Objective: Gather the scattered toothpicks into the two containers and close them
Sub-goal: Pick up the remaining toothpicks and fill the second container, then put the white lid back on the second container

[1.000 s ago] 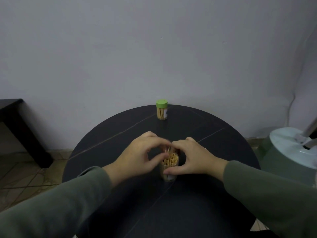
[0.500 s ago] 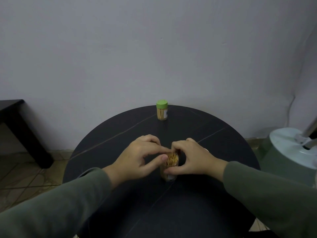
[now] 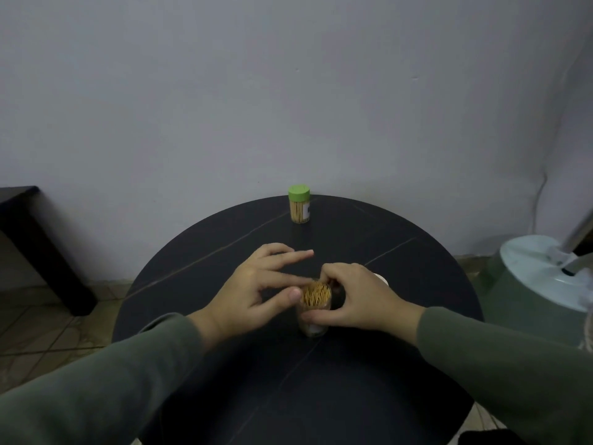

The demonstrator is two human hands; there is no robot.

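Observation:
An open clear container [image 3: 313, 327] packed with toothpicks [image 3: 317, 294] stands upright in the middle of the round black table [image 3: 199, 261]. My right hand [image 3: 359, 297] wraps around it, thumb on the front wall and fingers at the rim. My left hand [image 3: 256, 290] is just left of it, thumb and index finger touching the rim, the other fingers spread. A second container [image 3: 299, 209] with toothpicks stands closed under a green lid [image 3: 299, 192] at the table's far edge. A pale round object [image 3: 382, 279], perhaps a lid, peeks out behind my right hand.
A grey wall rises right behind the table. A dark piece of furniture [image 3: 29, 239] stands on the tiled floor at the left. A pale green round base with a white pole [image 3: 545, 268] stands at the right.
My left hand's fingers have opened out and lifted off the toothpick tops, leaving thumb and index at the rim. My right hand keeps its hold on the container.

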